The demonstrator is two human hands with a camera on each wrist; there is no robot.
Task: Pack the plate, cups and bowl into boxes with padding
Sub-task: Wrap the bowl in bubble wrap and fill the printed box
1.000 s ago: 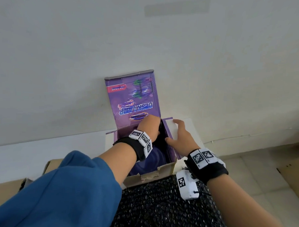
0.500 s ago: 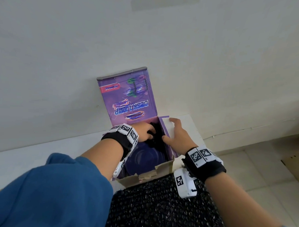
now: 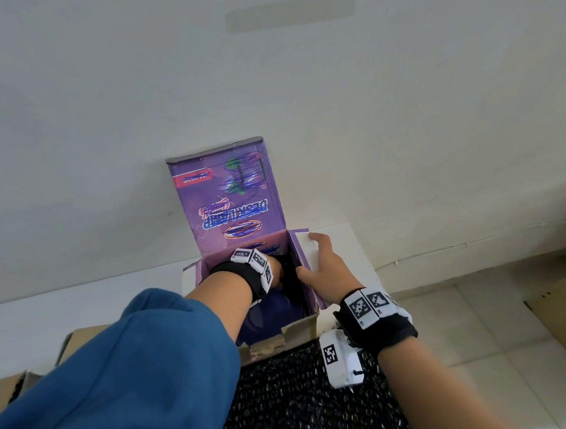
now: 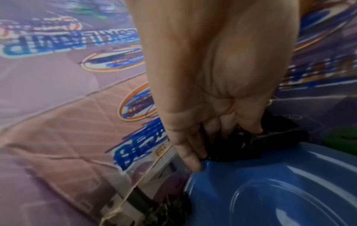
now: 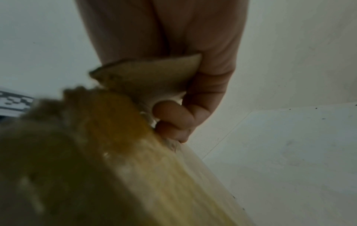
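Note:
The purple box stands open against the wall, its lid upright. A blue plate lies inside it. My left hand reaches into the box, and its fingers pinch a wad of black padding at the plate's far rim. My right hand grips the box's right flap, thumb inside and fingers over the white outer face. In the right wrist view the fingers curl round the flap's cardboard edge. Something green shows beside the padding.
A sheet of black bubble wrap lies in front of the box, under my right wrist. A brown cardboard box sits at the near left on the white tabletop. Tiled floor lies to the right.
My left wrist has dropped lower into the box, with the hand working the black padding along the far right side. My right hand has stayed on the right flap.

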